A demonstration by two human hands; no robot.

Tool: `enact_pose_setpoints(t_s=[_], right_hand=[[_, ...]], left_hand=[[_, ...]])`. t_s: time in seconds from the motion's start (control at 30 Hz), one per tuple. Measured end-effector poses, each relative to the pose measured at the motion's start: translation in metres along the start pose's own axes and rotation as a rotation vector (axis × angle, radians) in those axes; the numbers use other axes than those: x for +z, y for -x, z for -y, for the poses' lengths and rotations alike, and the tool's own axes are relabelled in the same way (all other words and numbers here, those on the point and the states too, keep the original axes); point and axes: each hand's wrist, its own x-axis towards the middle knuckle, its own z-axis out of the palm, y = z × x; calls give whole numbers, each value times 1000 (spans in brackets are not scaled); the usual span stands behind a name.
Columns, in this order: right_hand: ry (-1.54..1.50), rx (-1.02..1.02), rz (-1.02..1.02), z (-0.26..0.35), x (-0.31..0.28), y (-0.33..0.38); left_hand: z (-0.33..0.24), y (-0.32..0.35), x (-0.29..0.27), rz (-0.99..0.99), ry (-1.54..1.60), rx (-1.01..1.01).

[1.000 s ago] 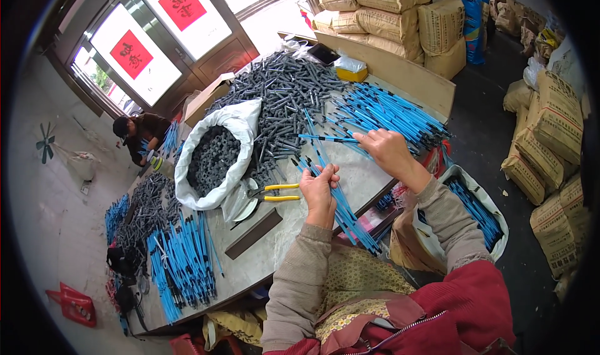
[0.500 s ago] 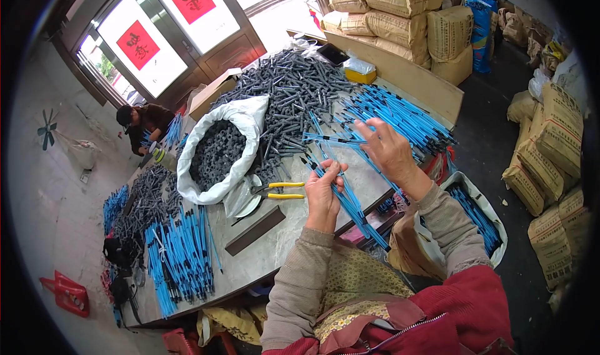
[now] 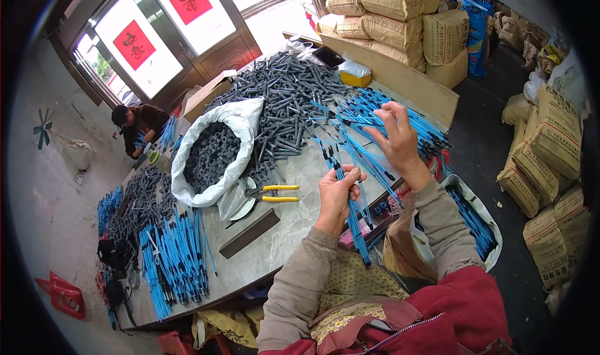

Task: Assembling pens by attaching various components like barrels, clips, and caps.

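My left hand [image 3: 338, 197] is closed around a small bunch of thin blue rods with black ends [image 3: 356, 231], held upright and slightly tilted over the table's near edge. To its right, my right hand [image 3: 401, 141] is raised with thumb and fingers apart, and I see nothing in it. Beneath and behind that hand, more loose blue rods [image 3: 367, 154] lie across the table. A thick pile of similar blue rods with black tips [image 3: 425, 130] spreads toward the right edge.
Dark grey plastic pieces [image 3: 290, 99] are heaped behind a white sack [image 3: 181, 174] of small dark parts. Yellow-handled pliers [image 3: 280, 187] and a dark brown bar [image 3: 250, 233] lie nearby. Blue rod bundles [image 3: 181, 261] rest left. A co-worker [image 3: 140, 127] sits far left. A lined container [image 3: 494, 220] stands right.
The bunch in my left hand has turned more upright, and that hand has shifted slightly right. My right hand has rotated, its fingers now pointing up.
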Motion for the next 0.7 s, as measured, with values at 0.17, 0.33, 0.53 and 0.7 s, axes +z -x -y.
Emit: enact_pose_setpoints(t_s=[0.17, 0.33, 0.53, 0.7], right_hand=[[15, -4, -26, -20, 8, -1], [116, -13, 63, -27, 6, -3], [399, -176, -46, -10, 3, -13], [248, -176, -58, -2, 8, -4]], left_hand=[[-13, -5, 7, 48, -32, 39], [-36, -14, 11, 65, -89, 120], [-38, -21, 11, 1, -68, 217], [-31, -19, 16, -37, -30, 245]])
